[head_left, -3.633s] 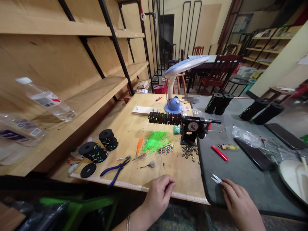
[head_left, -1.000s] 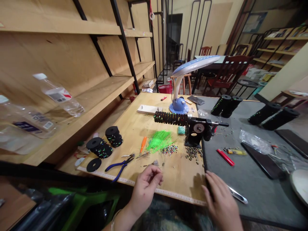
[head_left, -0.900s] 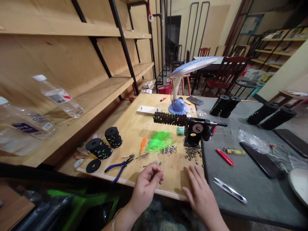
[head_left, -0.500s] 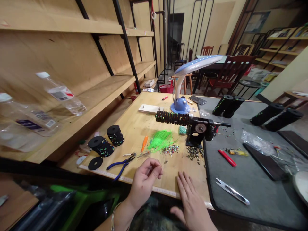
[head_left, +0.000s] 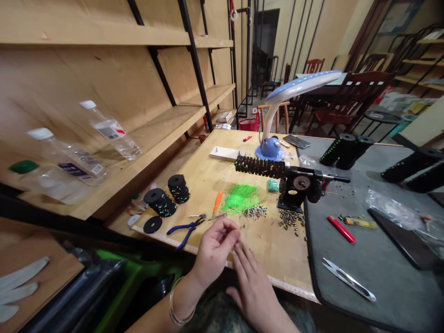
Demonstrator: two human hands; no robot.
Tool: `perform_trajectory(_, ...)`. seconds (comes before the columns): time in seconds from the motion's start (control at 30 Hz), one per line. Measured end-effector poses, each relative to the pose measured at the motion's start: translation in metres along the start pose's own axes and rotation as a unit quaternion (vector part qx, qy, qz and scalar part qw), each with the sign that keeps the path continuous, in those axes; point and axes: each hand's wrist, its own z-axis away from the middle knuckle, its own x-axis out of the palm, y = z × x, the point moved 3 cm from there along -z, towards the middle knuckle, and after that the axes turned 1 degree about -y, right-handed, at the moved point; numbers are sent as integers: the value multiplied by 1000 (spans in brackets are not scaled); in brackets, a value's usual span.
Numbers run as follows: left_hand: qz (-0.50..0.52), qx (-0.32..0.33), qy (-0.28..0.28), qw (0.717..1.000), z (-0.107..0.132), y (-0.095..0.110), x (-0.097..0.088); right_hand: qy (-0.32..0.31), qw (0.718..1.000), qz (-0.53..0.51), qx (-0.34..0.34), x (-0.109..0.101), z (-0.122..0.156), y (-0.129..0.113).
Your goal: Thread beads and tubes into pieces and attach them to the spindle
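Note:
My left hand (head_left: 215, 252) is closed in a pinch above the table's front edge; whatever its fingertips hold is too small to make out. Close beside it lies my right hand (head_left: 253, 284), palm down with fingers stretched out, their tips near the left fingertips. Beyond the hands are a bundle of green strands (head_left: 241, 198), a pile of multicoloured beads (head_left: 255, 212) and a heap of small dark metal pieces (head_left: 292, 219). Blue-handled pliers (head_left: 185, 227) lie to the left. A black clamp device (head_left: 296, 185) carries a row of wound black discs (head_left: 260, 167).
Black spools (head_left: 160, 202) stand at the table's left edge. A blue desk lamp (head_left: 270, 147) rises behind the device. On the grey mat (head_left: 333, 273) lie thread snips (head_left: 348, 280) and a red tube-like object (head_left: 342, 230). A wooden shelf (head_left: 149, 138) with plastic bottles borders the left.
My right hand has moved left across the table, up to my left hand. The left hand keeps its pinch. The whole view has swung a little to the left.

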Motion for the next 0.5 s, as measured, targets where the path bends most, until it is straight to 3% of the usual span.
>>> perform_trajectory(0.03, 0, -1, 2, 1000, 0, 0, -1, -9, 1000, -3, -3, 4, -2, -1)
perform_trajectory(0.13, 4, -2, 4, 1000, 0, -2, -4, -71, 987, -69, -128, 12, 0, -10)
perform_trajectory(0.2, 10, 0, 4, 1000, -1, -2, -6, -74, 980, -94, -161, 9, 1, -10)
perform_trajectory(0.33, 11, -4, 5, 1000, -2, -1, -6, 14, 1000, -8, 12, 0, -8, 6)
perform_trajectory(0.37, 9, -6, 2, 1000, -2, 0, -5, 19, 999, 3, 30, 1, -10, 6)
perform_trajectory(0.43, 8, -11, -4, 1000, -2, 1, -4, -7, 999, -26, -40, 6, -12, -3)
perform_trajectory(0.5, 16, -25, -8, 1000, -1, 0, -3, -22, 981, -90, -170, 7, -9, -18)
